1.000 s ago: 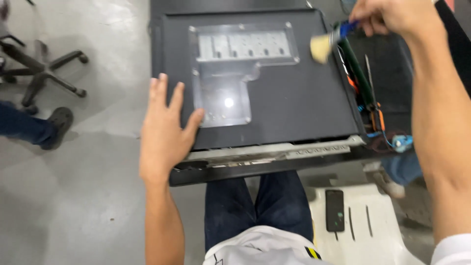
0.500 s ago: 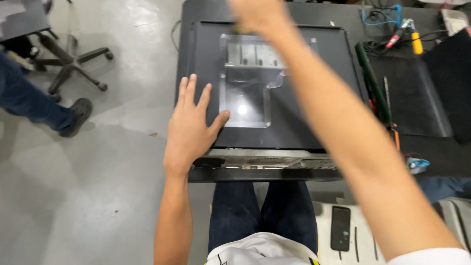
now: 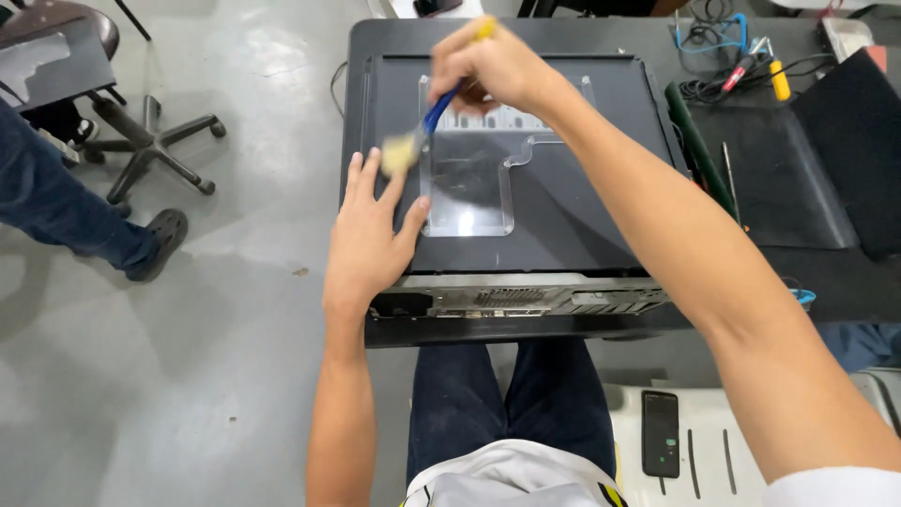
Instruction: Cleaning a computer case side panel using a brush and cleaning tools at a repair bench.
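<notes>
A black desktop computer case (image 3: 582, 225) lies flat on the black table (image 3: 826, 272), its side panel up, with a clear window (image 3: 469, 183) in the panel. My left hand (image 3: 371, 235) rests flat, fingers spread, on the case's near left corner. My right hand (image 3: 497, 66) reaches across the far part of the panel and grips a small brush (image 3: 418, 136) with a blue and yellow handle. Its pale bristles are blurred, just above my left fingertips at the window's left edge.
Cables, a red tool and a yellow-handled tool (image 3: 779, 80) lie at the table's far right beside a dark mat (image 3: 779, 178). A phone (image 3: 660, 432) lies on a white surface by my legs. An office chair (image 3: 141, 141) and another person's leg (image 3: 66, 216) are on the left.
My right hand with the brush swept from the case's far right edge across to the left side of the panel. The left hand stayed flat on the case. The view shifted.
</notes>
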